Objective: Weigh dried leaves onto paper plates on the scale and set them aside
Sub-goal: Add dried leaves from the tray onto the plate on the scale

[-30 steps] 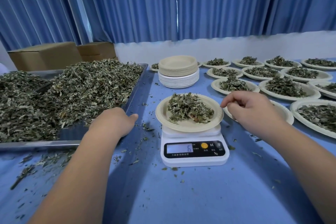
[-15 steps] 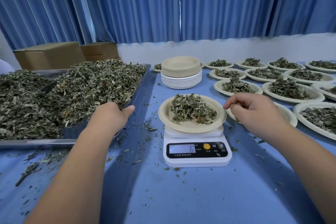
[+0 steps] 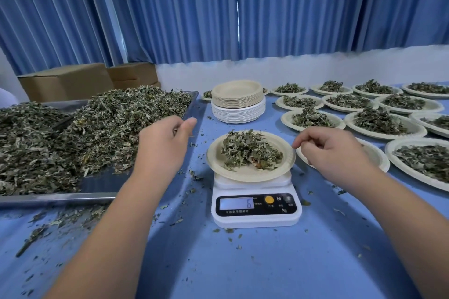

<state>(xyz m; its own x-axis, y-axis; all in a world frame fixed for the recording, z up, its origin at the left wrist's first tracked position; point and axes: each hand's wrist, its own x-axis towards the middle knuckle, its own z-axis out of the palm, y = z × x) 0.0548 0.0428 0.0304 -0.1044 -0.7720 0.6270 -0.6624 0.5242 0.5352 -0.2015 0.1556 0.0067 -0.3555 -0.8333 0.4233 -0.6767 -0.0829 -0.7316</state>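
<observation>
A white digital scale point(image 3: 255, 205) stands mid-table and its display reads 5. On it sits a paper plate point(image 3: 215, 161) with a heap of dried leaves point(image 3: 250, 150). My left hand point(image 3: 165, 139) hovers over the right end of the metal tray point(image 3: 60, 198), fingers curled. A dark bit of leaf shows between its thumb and fingers. My right hand point(image 3: 334, 152) hangs at the plate's right rim with loosely curled fingers, and nothing shows in it. The tray is piled with loose dried leaves point(image 3: 97, 128).
A stack of empty paper plates point(image 3: 237, 103) stands behind the scale. Several filled plates point(image 3: 379, 121) cover the right side, and an empty plate point(image 3: 380, 159) lies under my right hand. Cardboard boxes point(image 3: 65, 81) sit at the back left. Leaf crumbs litter the blue table point(image 3: 267, 262).
My left hand has lifted from the tray's corner and moved up and right, toward the plate. My right hand has stayed beside the plate's rim.
</observation>
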